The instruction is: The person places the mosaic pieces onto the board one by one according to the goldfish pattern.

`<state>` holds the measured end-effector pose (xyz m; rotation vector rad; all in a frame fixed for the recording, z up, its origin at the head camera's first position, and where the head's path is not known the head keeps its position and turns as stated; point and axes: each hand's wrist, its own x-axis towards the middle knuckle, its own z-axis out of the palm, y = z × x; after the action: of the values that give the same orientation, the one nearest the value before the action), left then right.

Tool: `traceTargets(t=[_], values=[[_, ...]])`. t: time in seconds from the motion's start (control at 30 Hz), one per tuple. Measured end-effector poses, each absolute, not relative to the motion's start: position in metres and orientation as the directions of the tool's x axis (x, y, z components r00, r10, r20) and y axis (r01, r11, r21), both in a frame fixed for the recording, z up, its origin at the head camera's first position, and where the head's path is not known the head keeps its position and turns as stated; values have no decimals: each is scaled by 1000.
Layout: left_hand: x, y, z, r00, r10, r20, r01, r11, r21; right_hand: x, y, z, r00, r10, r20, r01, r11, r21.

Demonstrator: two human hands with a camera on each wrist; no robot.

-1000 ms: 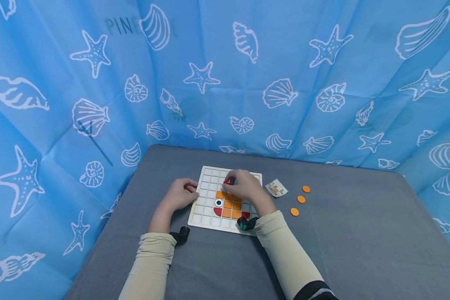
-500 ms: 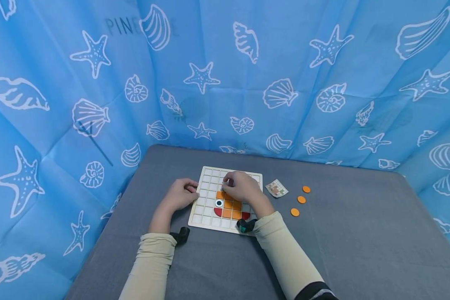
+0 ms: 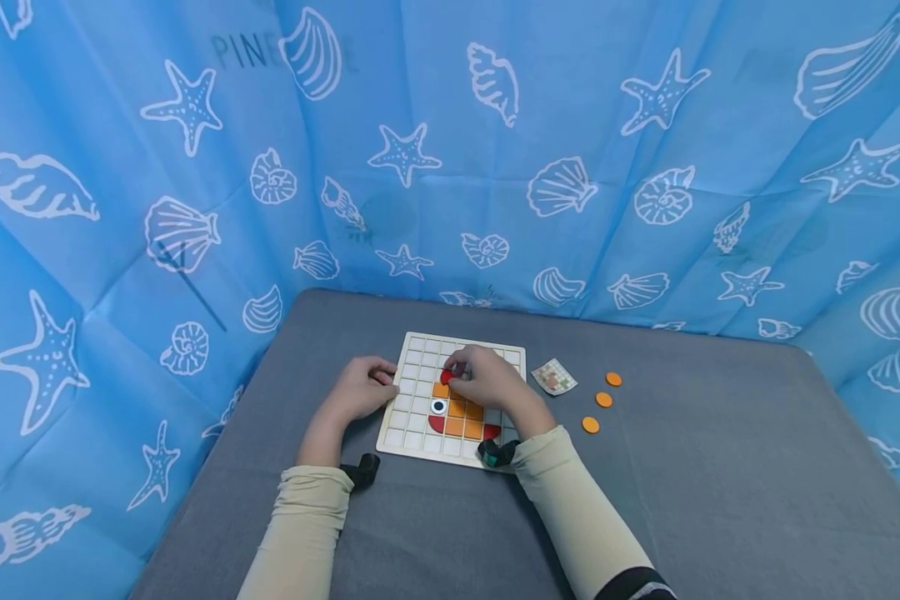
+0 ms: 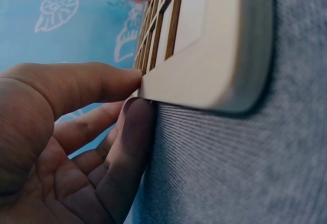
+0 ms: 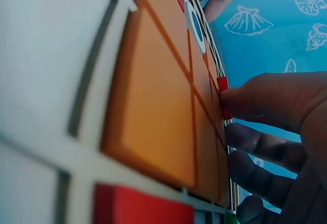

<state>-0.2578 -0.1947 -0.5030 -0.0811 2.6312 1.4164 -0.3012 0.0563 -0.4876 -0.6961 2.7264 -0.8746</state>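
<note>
A white grid board [image 3: 412, 421] with a pale wooden frame lies on the table. Orange and red tiles fill part of it, along with a round eye tile [image 3: 438, 407]. At the board's left edge, my left hand [image 3: 360, 389] pinches the rim; in the left wrist view the thumb [image 4: 120, 83] is on the frame and a finger is against its underside. My right hand [image 3: 487, 377] is over the board and holds a small red tile [image 3: 447, 377] at the cell above the orange tiles. In the right wrist view the thumb touches this tile's face. The palm hides several cells.
Right of the board lies a small pattern card [image 3: 553, 377]. Beyond it, three round orange pieces [image 3: 603, 400] form a slanted row on the grey tabletop [image 3: 720, 450]. A blue shell-print curtain [image 3: 450, 208] hangs behind the table.
The red tile, hidden behind the right fingers half a second ago, shows again, slightly lower and left of where it was a second ago. The left hand stays at the board's edge.
</note>
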Motion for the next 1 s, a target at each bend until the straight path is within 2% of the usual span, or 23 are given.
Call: traceTargets(t=[0.43,1.0], values=[[-256,-195,-502,-988,26,-152,-113,546,830,-300,49,-486,-886,-461,-41,-356,735,-577],[-256,-195,-501,-987,30,-156,-114,545,831,-303,46,-486,-871,-490,-43,-386,734,-559]])
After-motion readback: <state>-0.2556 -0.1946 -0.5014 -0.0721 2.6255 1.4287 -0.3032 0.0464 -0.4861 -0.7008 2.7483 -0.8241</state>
